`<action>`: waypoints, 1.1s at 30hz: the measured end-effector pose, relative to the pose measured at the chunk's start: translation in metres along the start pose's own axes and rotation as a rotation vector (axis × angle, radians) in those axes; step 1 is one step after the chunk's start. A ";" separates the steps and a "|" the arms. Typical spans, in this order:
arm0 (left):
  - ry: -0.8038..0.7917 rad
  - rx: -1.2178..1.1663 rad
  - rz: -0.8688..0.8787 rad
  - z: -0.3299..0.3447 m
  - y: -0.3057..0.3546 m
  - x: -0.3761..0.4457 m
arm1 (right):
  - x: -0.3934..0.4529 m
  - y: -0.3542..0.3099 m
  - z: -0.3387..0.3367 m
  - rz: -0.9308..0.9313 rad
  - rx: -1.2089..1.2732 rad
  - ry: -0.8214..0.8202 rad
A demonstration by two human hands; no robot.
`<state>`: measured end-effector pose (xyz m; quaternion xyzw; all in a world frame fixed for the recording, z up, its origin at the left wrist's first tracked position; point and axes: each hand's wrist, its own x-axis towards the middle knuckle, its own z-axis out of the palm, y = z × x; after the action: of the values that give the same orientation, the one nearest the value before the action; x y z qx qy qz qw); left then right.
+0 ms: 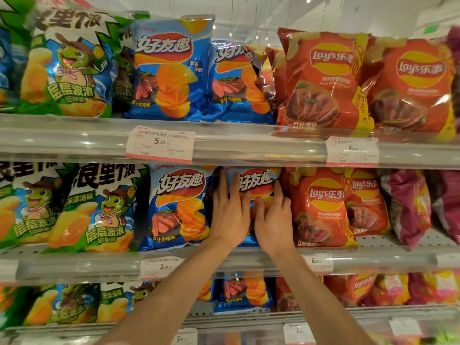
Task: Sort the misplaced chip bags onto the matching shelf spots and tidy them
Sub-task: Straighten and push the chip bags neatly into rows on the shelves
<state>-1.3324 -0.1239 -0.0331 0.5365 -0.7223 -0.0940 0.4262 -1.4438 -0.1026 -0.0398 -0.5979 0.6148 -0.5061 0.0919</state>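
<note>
White price tags clip to the clear shelf rails: one marked 5.90 (159, 144) and another marked 6.80 (352, 151) on the upper rail. Two smaller tags, 5.90 (163, 267) and 6.80 (318, 262), sit on the rail below, and a white ceiling (249, 11) shows overhead.

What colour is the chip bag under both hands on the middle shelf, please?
Blue, with a red logo band; the chip bag shows in the head view.

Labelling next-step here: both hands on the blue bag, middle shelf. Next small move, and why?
Probably push the blue bag straight back and square it. Left hand and right hand lie flat on its front, and it already sits beside its matching blue bag, left of the red bags.
</note>
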 end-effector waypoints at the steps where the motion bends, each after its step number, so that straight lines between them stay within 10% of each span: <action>1: -0.002 0.008 0.044 -0.004 0.001 -0.006 | 0.000 0.001 0.000 -0.005 -0.002 0.004; 9: 0.307 0.516 0.323 -0.083 -0.044 -0.028 | -0.001 0.005 -0.001 -0.077 -0.102 0.076; 17: 0.095 0.761 0.221 -0.093 -0.087 -0.010 | 0.008 -0.013 0.012 -0.433 -0.584 -0.022; 33: 0.008 0.769 0.339 -0.090 -0.091 -0.012 | 0.003 -0.006 0.022 -0.357 -0.637 -0.114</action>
<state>-1.2040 -0.1219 -0.0381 0.5305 -0.7811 0.2558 0.2072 -1.4248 -0.1149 -0.0438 -0.7216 0.6213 -0.2634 -0.1544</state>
